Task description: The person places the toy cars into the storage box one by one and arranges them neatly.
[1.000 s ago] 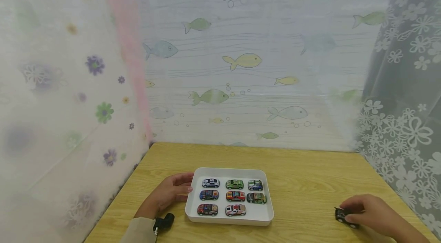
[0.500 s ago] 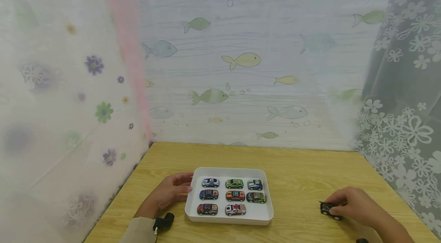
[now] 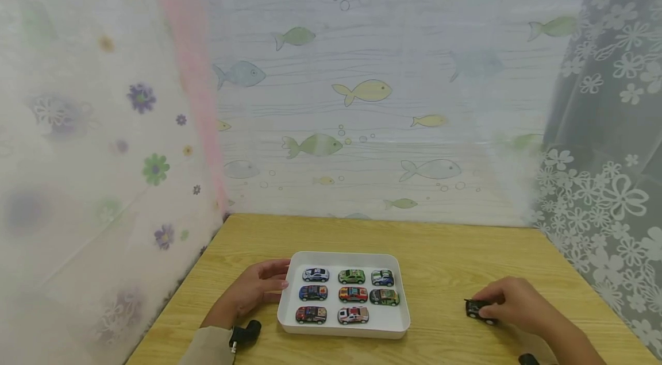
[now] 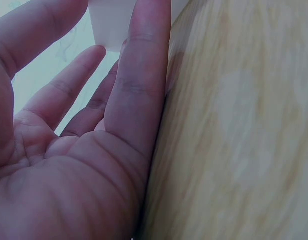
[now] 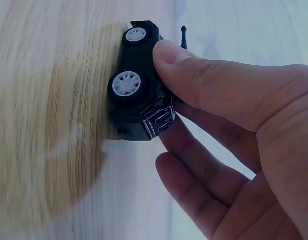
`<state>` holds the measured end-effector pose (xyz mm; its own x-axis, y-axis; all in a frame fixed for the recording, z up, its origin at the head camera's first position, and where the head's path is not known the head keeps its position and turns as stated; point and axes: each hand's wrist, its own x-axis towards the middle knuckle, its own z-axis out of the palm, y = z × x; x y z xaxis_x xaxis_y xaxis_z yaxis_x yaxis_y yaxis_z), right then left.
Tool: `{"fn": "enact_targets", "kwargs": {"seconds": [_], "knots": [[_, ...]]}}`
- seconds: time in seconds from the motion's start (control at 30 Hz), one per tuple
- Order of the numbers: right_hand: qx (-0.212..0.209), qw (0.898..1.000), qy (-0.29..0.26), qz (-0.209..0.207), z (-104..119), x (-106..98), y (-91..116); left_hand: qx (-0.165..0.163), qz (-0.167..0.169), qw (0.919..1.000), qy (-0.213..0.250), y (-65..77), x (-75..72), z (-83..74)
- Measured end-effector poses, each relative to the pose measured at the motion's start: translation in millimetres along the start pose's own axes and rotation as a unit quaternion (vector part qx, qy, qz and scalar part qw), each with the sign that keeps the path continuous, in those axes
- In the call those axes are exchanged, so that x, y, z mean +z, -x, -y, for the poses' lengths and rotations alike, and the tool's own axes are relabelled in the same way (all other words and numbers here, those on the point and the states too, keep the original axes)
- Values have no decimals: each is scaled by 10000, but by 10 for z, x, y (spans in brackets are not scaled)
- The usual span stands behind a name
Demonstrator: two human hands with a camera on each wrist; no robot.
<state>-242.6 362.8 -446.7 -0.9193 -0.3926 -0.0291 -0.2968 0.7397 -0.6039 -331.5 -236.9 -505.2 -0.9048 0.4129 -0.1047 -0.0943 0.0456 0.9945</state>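
Note:
My right hand (image 3: 517, 303) pinches a small black toy car (image 3: 477, 308) between thumb and fingers, low over the right part of the table. In the right wrist view, the black toy car (image 5: 139, 85) shows white-spoked wheels, and the thumb presses its side. Left of it stands a shallow white tray (image 3: 343, 332) holding several toy cars in rows, among them a red and white car (image 3: 354, 315) and a green camouflage car (image 3: 384, 297). Beside the tray's left wall, my left hand (image 3: 253, 287) touches it with relaxed fingers. The left wrist view shows the hand's little-finger side on the wood.
The wooden table (image 3: 439, 250) reaches back to a fish-printed curtain (image 3: 362, 123). A flowered sheet (image 3: 103, 152) hangs at the left, and lace-like netting (image 3: 610, 198) at the right. A black strap-on device (image 3: 246, 333) sits on the left wrist.
My right hand has moved left along the table with the black toy car, toward the tray. The left hand and the tray stay in place.

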Motion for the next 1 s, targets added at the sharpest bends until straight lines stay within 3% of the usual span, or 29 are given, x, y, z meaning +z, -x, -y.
{"fn": "enact_targets", "kwargs": {"seconds": [0.57, 1.0], "knots": [[-177, 9996, 162, -127, 140, 134, -193, 34, 26, 10000, 66, 17, 12, -15], [-10, 9998, 53, -209, 214, 171, -222, 11, 23, 10000, 70, 17, 14, -22]]}}
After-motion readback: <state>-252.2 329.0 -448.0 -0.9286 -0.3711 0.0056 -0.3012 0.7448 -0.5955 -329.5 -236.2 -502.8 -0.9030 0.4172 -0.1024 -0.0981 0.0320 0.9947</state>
